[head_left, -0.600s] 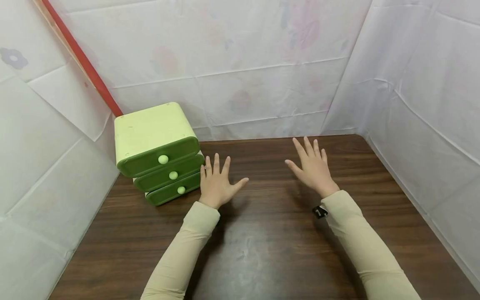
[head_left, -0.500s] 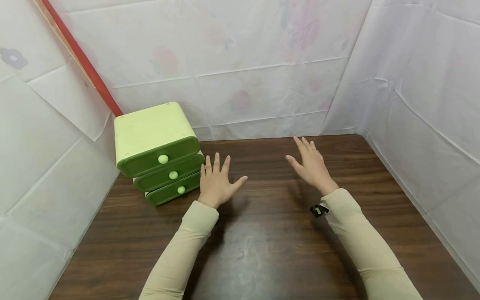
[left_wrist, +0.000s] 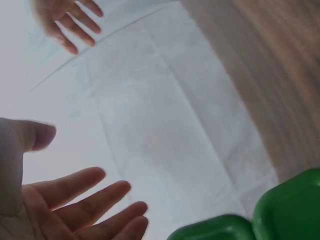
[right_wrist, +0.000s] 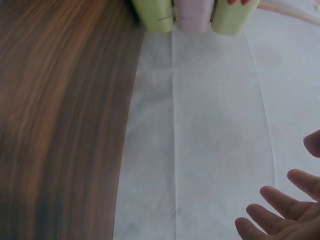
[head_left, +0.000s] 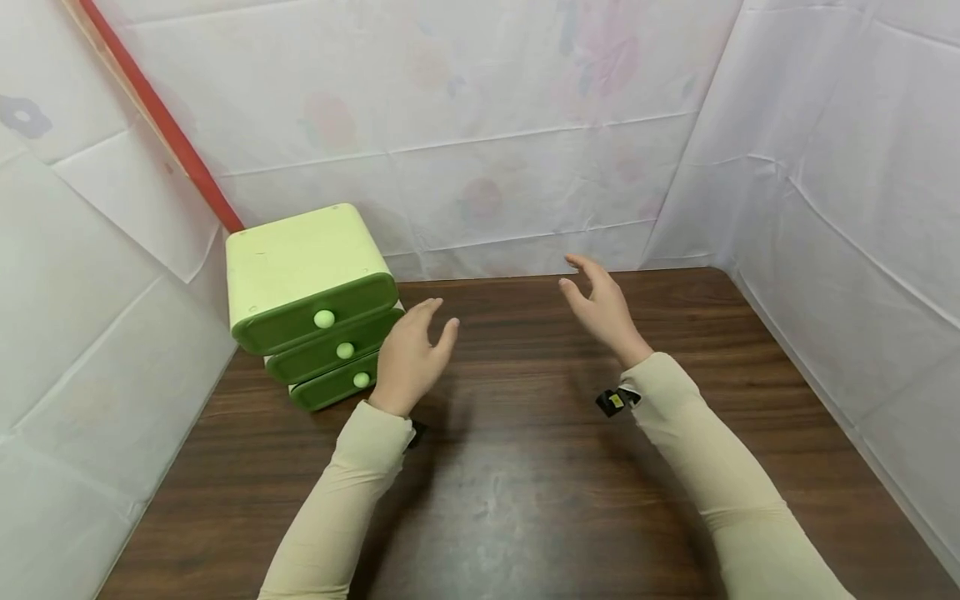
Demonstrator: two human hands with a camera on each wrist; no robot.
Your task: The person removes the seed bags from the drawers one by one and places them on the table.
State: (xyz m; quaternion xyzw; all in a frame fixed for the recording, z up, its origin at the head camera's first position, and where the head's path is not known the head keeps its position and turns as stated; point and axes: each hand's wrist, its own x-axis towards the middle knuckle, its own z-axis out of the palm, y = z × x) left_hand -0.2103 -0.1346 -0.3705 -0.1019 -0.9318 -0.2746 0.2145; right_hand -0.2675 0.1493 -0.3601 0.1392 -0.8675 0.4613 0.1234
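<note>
Spread flat over the tabletop [head_left: 510, 492] a moment ago, the left hand [head_left: 411, 360] and right hand [head_left: 606, 310] now turn inward to face each other. Their fingers [left_wrist: 70, 187] are relaxed and wide, holding nothing. The green chest [head_left: 307, 260] stands untouched beside the left hand, suggesting the work has barely begun.
</note>
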